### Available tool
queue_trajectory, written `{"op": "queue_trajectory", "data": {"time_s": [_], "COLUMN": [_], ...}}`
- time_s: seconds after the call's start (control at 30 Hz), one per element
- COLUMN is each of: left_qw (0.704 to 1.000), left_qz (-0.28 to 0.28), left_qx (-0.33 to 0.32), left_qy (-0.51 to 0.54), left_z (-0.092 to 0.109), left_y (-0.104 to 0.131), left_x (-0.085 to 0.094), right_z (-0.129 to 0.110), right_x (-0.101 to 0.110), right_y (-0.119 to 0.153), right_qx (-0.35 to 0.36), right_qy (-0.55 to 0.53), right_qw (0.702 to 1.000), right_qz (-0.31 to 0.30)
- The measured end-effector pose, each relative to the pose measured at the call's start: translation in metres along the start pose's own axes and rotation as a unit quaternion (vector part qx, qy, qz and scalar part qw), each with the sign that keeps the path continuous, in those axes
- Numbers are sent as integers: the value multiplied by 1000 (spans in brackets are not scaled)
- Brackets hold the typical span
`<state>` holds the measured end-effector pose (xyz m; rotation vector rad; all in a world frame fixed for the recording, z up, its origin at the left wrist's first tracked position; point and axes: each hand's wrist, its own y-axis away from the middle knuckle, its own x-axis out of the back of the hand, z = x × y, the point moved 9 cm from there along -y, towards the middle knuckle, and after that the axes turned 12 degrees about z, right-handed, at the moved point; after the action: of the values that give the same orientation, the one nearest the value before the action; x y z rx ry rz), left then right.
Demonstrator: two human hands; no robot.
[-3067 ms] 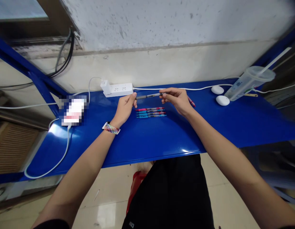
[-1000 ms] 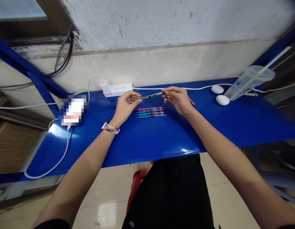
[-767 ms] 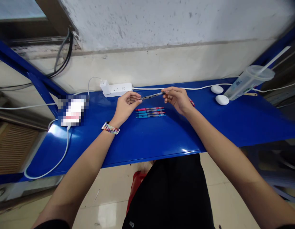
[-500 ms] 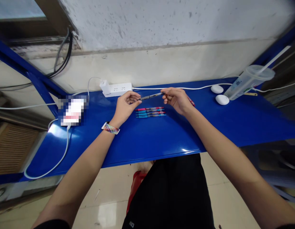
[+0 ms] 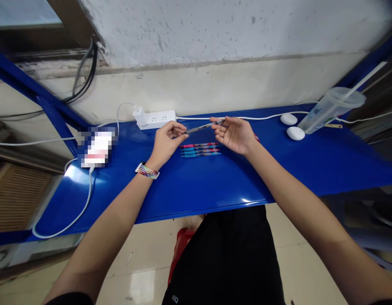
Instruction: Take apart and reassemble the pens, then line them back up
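Raised above the blue tabletop is a slim pen with a grey barrel and a clear section. My left hand pinches its left end between thumb and fingers. At the other end, thumb and fingertips of my right hand close on the tip, the palm turned partly up; the exact contact is small and hard to see. Below the held pen, several pink, red and blue pens lie side by side in a row. A red thing, mostly hidden, peeks out behind my right wrist.
A white power strip with a plugged-in charger stands along the wall. To the left lies a blurred-out phone on a white cable. Two white rounded objects and a tilted clear cup with a straw are at the right.
My right hand has rolled so its palm and fingers show more, shifting slightly at the pen's end. The left hand keeps its hold and has hardly moved.
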<state>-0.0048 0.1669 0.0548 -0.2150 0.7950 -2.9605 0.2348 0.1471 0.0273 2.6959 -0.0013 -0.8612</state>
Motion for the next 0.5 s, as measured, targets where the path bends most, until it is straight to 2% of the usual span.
{"op": "queue_trajectory", "data": {"time_s": [0.1, 0.27, 0.5], "left_qw": [1000, 1000, 999], "left_qz": [4, 3, -23], "left_qx": [-3, -10, 16], "left_qy": [-3, -12, -20], "left_z": [1, 2, 1], "left_y": [0, 0, 3], "left_x": [1, 0, -4], "right_z": [0, -6, -4], "right_x": [-2, -5, -4], "right_y": [1, 3, -1], "right_qx": [20, 99, 120], "right_qy": [14, 47, 60], "right_qw": [1000, 994, 991], "right_qz": [-1, 2, 16]}}
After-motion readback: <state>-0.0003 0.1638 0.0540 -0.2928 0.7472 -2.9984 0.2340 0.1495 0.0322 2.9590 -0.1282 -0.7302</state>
